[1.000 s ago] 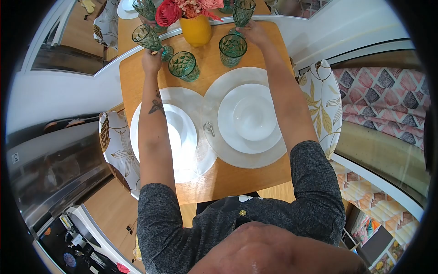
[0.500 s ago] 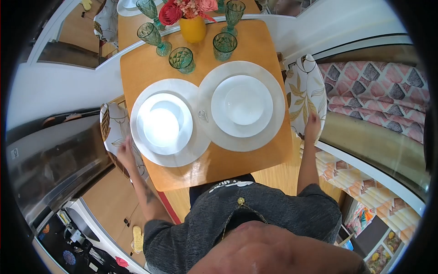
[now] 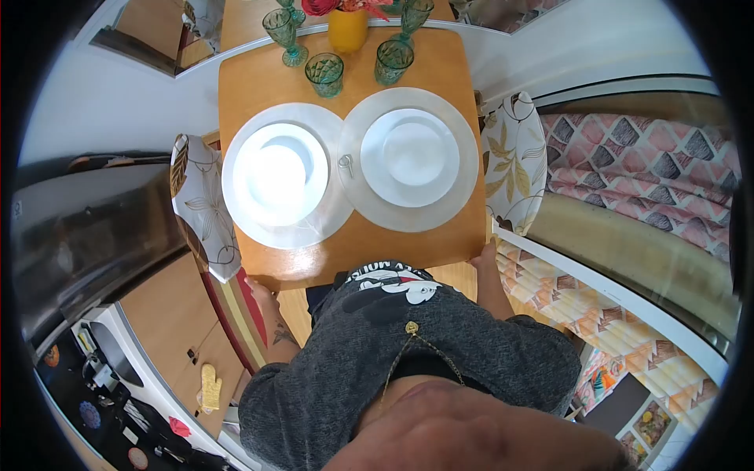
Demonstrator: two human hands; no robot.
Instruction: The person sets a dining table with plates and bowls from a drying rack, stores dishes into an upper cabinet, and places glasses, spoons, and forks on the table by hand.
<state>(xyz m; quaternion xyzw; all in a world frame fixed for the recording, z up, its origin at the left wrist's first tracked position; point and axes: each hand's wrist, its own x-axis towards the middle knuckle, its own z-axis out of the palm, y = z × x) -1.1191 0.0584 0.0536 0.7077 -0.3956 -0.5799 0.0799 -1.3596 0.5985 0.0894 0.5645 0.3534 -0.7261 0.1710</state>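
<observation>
My left hand (image 3: 261, 293) is at the front left corner of the wooden table (image 3: 377, 250), with its fingers against the edge and partly hidden. At the front right corner, my right hand (image 3: 484, 256) grips the table's side edge; some of its fingers are out of sight. Between the hands, two round white placemats (image 3: 336, 216) lie on the tabletop, overlapping slightly. On the left mat sits a white plate (image 3: 245, 155) with a bowl (image 3: 276, 174) that glares under the light. The right mat carries another white plate (image 3: 444, 184) and a smaller white bowl (image 3: 412, 155).
Green glass tumblers (image 3: 324, 75) and goblets (image 3: 280, 30) stand at the back, around a yellow vase (image 3: 347, 31) of flowers. A leaf-patterned chair flanks each side, one left (image 3: 206, 208), one right (image 3: 514, 169). A mirror borders the back; a stove (image 3: 102, 408) is at lower left.
Both hands have come back toward my body, from beside the chairs to the table's front corners. My view has shifted, and the tableware sits higher in it.
</observation>
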